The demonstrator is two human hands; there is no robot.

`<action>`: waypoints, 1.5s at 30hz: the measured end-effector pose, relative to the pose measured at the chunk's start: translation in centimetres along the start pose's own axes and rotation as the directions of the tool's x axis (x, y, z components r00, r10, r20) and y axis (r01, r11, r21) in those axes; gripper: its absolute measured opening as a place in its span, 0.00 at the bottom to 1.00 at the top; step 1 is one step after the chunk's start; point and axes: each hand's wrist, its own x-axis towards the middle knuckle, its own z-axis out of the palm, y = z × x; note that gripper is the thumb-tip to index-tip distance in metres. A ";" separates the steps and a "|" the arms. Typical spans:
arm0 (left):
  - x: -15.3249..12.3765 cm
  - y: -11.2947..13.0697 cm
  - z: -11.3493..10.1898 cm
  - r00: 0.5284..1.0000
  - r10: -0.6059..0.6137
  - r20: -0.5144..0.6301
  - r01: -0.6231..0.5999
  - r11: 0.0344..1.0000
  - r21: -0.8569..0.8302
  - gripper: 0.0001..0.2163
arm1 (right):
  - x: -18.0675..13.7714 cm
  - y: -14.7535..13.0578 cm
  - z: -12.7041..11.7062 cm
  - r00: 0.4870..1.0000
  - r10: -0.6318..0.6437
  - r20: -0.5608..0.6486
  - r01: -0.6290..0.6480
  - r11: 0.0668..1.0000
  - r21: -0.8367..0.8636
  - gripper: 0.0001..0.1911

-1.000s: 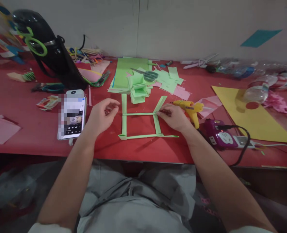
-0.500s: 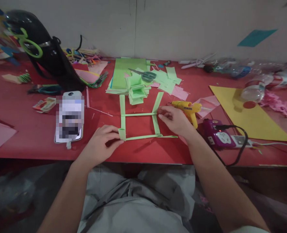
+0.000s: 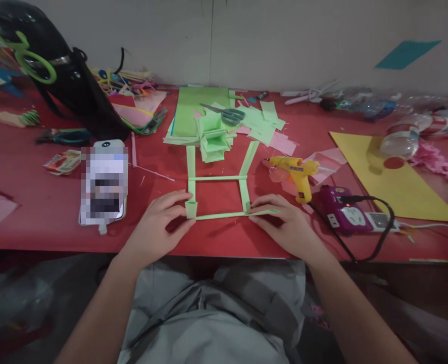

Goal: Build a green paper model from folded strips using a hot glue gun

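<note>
A light green paper frame [image 3: 219, 178] lies on the red table [image 3: 151, 151], made of two upright strips joined by two thin cross rolls. My left hand [image 3: 157, 220] pinches the frame's near left corner, where a folded paper end sticks up. At the near right corner, my right hand [image 3: 284, 220] has its thumb and fingers around the strip end that points right. Just beyond the frame stands a pleated green paper piece [image 3: 212, 139]. A yellow glue gun [image 3: 297, 172] rests to the right, behind my right hand.
A phone [image 3: 104, 184] lies at left, near a black bag [image 3: 49, 65] and pliers [image 3: 64, 136]. Scissors [image 3: 227, 115] sit on green paper sheets [image 3: 188, 108]. At right are a purple power adapter [image 3: 339, 207] with cables, a yellow sheet [image 3: 383, 177] and plastic bottles [image 3: 401, 139].
My right hand has moved down from the upper cross roll to the near right corner and grips the strip end there. My left hand stays at the near left corner.
</note>
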 end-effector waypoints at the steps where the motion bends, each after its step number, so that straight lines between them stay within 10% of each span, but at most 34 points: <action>1: 0.1 -0.1 0.1 1.000 0.006 0.014 -0.006 1.000 -0.005 0.08 | 0.0 0.1 0.1 1.000 -0.001 -0.010 0.001 1.000 -0.007 0.06; 21: 1.0 -0.6 0.3 0.997 -0.053 0.055 0.045 0.990 0.133 0.09 | 0.0 0.5 -0.1 0.996 -0.088 -0.011 0.088 0.996 0.029 0.07; 45: 1.0 -1.4 -0.3 0.995 -0.004 0.096 -0.001 0.999 0.052 0.14 | 8.4 0.7 -0.2 0.951 0.306 0.039 -0.299 0.946 -0.122 0.08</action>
